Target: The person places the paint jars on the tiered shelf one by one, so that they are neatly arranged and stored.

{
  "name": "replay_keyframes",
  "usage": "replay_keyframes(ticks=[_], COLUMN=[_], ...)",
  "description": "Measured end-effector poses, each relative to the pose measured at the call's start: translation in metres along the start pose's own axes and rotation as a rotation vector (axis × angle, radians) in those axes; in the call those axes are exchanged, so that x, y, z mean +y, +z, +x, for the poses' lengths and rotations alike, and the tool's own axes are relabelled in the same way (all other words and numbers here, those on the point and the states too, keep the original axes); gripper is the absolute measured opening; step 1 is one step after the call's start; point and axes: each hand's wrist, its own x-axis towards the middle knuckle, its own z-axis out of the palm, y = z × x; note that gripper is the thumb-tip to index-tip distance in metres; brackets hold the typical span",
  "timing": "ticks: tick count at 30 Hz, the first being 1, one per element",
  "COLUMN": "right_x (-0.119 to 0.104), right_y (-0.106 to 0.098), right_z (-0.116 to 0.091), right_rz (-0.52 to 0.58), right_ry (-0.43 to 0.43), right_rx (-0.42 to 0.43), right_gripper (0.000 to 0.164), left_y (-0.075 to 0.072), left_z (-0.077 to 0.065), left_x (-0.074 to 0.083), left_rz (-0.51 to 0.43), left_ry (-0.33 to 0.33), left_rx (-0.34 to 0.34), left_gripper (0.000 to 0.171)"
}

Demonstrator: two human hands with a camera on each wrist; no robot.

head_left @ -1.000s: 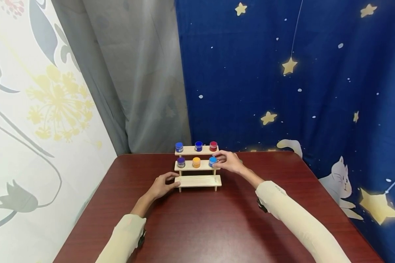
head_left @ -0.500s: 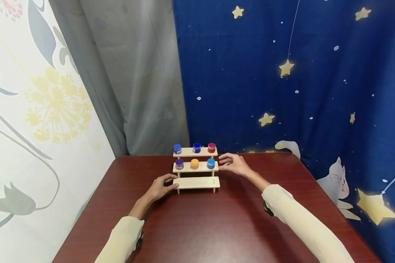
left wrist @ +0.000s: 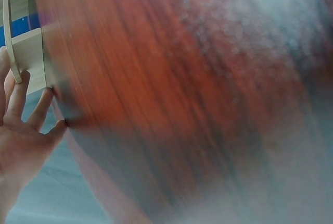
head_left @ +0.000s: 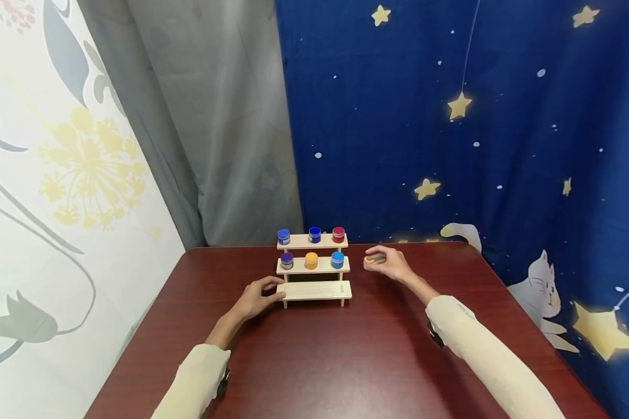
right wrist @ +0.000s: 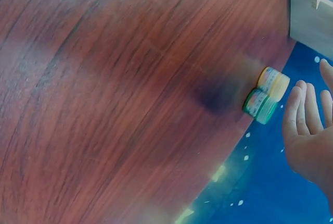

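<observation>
My left hand (head_left: 254,298) holds the left end of the lowest step of a wooden display stand (head_left: 317,290), thumb in front and fingers behind. In the left wrist view, its fingertips touch the stand's pale wood (left wrist: 32,57). My right hand (head_left: 390,265) is right of the stand, its thumb and fingers about a small yellow paint jar (head_left: 368,260). The right wrist view has its fingers nearly straight beside that yellow jar (right wrist: 273,83) and a green paint jar (right wrist: 259,106). A light blue jar (head_left: 337,260) stands at the right of the middle step.
On the middle step are an orange-yellow jar (head_left: 311,261) and a purple jar (head_left: 286,261). Blue (head_left: 283,236), dark blue (head_left: 314,235) and red (head_left: 338,235) jars line the top step. Curtains hang behind the dark red table (head_left: 314,361).
My right hand has left the light blue jar on the middle step and moved right to the loose yellow jar. My left hand keeps its place at the stand.
</observation>
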Motion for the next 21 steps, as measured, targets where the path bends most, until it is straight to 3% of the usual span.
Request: replay_keyframes(ticks=[10,21], right_x=[0.014,0.024], right_y=[-0.007,-0.007], right_z=[0.002,0.003], right_rz=[-0.055,-0.119], right_ry=[0.061,0.146], right_rx=[0.099,0.140], right_gripper=[0.040,0.044], left_y=[0.001,0.000], left_z=[0.000,0.000], left_x=[0.001,0.001], left_rz=[0.002,-0.010], left_ry=[-0.010,-0.016], left_rx=[0.001,0.002], left_gripper=[0.034,0.034])
